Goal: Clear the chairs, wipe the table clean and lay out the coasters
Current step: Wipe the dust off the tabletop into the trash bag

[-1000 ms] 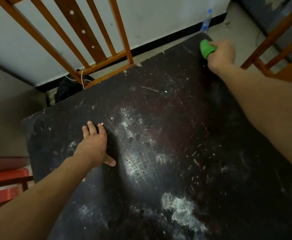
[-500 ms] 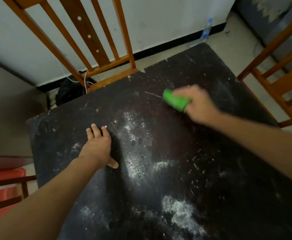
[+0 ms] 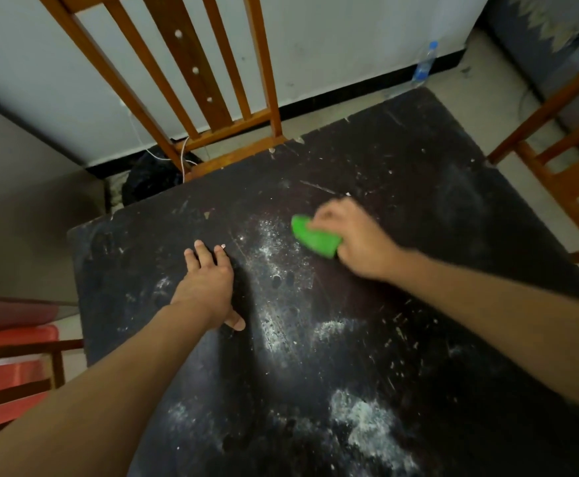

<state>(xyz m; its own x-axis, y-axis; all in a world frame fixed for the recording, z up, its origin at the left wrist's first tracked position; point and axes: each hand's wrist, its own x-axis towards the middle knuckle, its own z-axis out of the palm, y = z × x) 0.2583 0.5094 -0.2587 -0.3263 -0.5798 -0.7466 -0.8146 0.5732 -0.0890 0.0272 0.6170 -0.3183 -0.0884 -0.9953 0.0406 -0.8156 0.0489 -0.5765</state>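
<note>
one dark counter [image 3: 418, 304]. two hands over it: one left hand [image 3: 205, 287], one right hand [image 3: 356, 235]. one green sponge [image 3: 313, 237] on the counter. three wooden chairs round the counter: a slat-backed chair [image 3: 191, 63] at its far edge, a second chair [image 3: 556, 166] at its right edge, a red-seated chair [image 3: 16, 373] at its left edge. one plastic bottle [image 3: 425, 63] and one black bag [image 3: 150, 180] on the floor beyond the counter.

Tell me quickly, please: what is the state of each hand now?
Left hand: open, fingers straight, resting on the table.
Right hand: holds the green wiper against the table.
</note>
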